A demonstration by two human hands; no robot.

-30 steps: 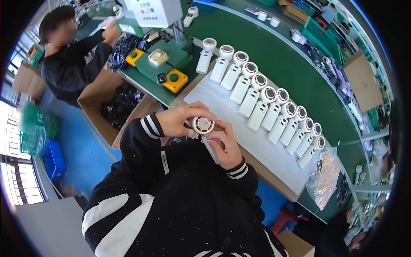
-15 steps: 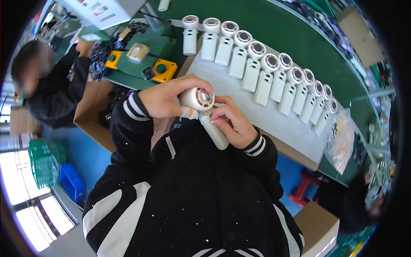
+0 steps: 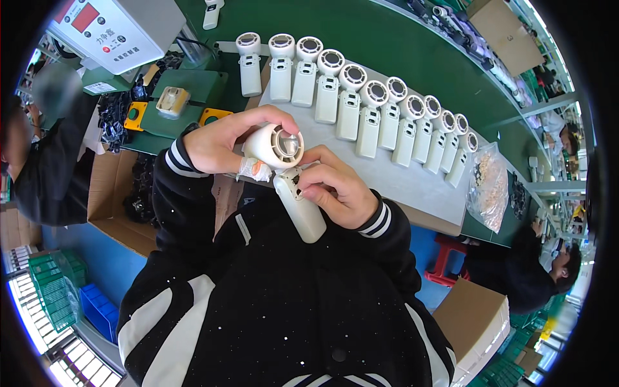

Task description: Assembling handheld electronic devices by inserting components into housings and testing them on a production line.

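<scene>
A white handheld fan (image 3: 302,213) with a round head and a long handle is held in front of my chest, its handle slanting down to the right. My left hand (image 3: 219,140) is closed around the fan's head, and white wrapping covers the thumb. With fingers bent together, my right hand (image 3: 342,190) presses on the upper end of the handle, near the small openings by the joint. Its fingertips hide whether any small part is between them. Several similar white fans (image 3: 349,116) lie in a slanting row on a pale board (image 3: 419,200) beyond my hands.
At the far left stand a control box (image 3: 119,35) and a green machine (image 3: 193,90) with yellow button housings. An open carton (image 3: 119,193) is left of me. A clear bag of small parts (image 3: 490,187) lies at the board's right end. Co-workers sit on both sides, near a red stool (image 3: 445,261).
Both hands and the fan appear slightly farther left and the fan looks larger. The view has shifted, so the row of fans sits farther left too. My grip looks much the same.
</scene>
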